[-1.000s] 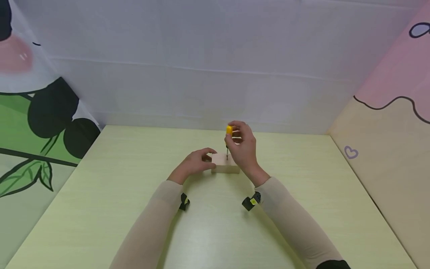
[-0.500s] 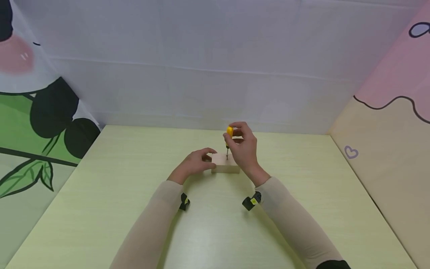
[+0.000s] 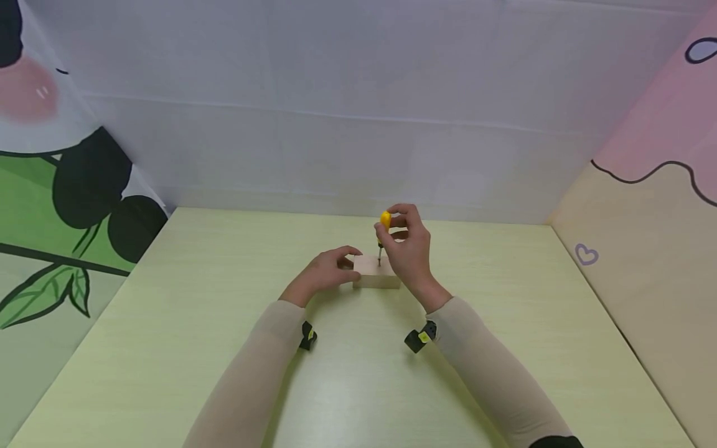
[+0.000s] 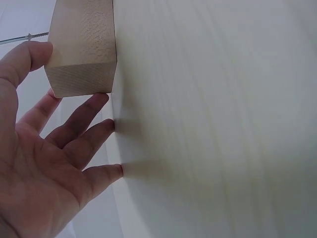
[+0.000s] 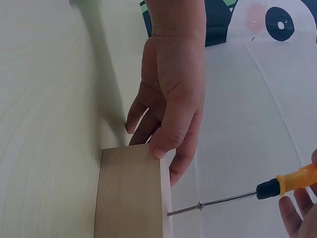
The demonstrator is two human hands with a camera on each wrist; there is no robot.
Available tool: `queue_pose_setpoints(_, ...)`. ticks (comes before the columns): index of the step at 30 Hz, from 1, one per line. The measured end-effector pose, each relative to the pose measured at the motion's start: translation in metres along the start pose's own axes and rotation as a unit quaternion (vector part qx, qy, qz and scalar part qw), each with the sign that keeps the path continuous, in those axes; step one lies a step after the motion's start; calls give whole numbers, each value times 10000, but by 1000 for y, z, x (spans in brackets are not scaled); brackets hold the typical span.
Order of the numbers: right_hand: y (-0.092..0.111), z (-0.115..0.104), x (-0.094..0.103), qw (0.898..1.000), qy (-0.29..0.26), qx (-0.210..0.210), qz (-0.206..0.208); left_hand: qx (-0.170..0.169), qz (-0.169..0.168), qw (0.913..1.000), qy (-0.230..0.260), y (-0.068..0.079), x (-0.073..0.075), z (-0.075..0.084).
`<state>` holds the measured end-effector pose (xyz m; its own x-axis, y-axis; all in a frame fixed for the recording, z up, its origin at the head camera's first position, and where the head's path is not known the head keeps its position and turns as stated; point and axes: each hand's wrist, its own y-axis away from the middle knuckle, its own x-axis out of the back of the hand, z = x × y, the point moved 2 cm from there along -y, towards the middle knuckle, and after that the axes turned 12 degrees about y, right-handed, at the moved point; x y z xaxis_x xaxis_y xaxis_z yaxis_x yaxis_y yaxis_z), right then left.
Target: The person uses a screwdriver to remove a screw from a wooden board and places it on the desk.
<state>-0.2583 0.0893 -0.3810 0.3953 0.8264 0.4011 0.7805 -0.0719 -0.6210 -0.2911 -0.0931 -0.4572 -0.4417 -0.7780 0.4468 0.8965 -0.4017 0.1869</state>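
A pale wooden block (image 3: 376, 282) lies on the table. My left hand (image 3: 325, 270) holds its left end, the thumb at the near top edge and the index finger at the far side; in the left wrist view the other fingertips reach down to the tabletop. A screw (image 5: 183, 211) stands with its point in the block's top face and most of its thread exposed. The tip of a screwdriver (image 3: 385, 219) with a yellow handle and black collar meets the screw head. My right hand (image 3: 411, 249) grips the handle between thumb and fingers, above the block.
The pale yellow-green table (image 3: 336, 398) spreads around the block. A white cloth wall (image 3: 358, 124) rises behind its far edge. Printed panels stand at the left (image 3: 33, 205) and right (image 3: 650, 249) sides.
The screwdriver handle has tilted slightly to the right, and my right hand has shifted a little right with it. The left hand and block have stayed in place.
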Motion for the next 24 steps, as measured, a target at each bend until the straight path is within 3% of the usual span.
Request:
queue_pose_setpoints(17, 1, -2, 1, 9998, 38, -167, -73, 3, 16, 10000, 16, 1, -1, -1)
queue_pose_setpoints(24, 0, -32, 12, 9999, 26, -59, -112, -3, -12, 10000, 42, 0, 0, 1)
